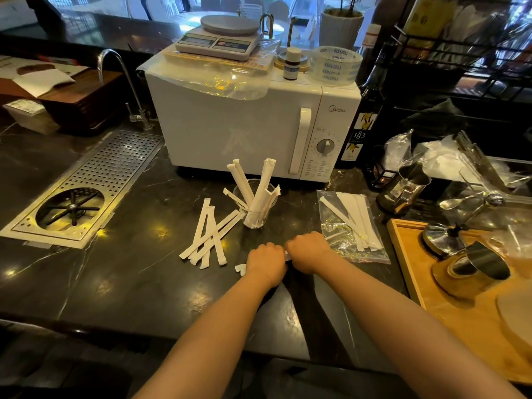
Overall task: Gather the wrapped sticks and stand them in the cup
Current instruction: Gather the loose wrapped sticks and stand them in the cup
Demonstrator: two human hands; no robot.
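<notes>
A clear plastic cup stands on the dark counter in front of the microwave, with several white paper-wrapped sticks upright in it. A loose pile of wrapped sticks lies just left of the cup. More wrapped sticks rest on a clear plastic bag to the right. My left hand and my right hand are fisted side by side in front of the cup, both closed on one wrapped stick lying across the counter; only its ends show.
A white microwave stands behind the cup, with a scale and tape roll on top. A perforated metal drain tray is at left. A wooden tray with metal pitchers sits at right, a steel jug behind it.
</notes>
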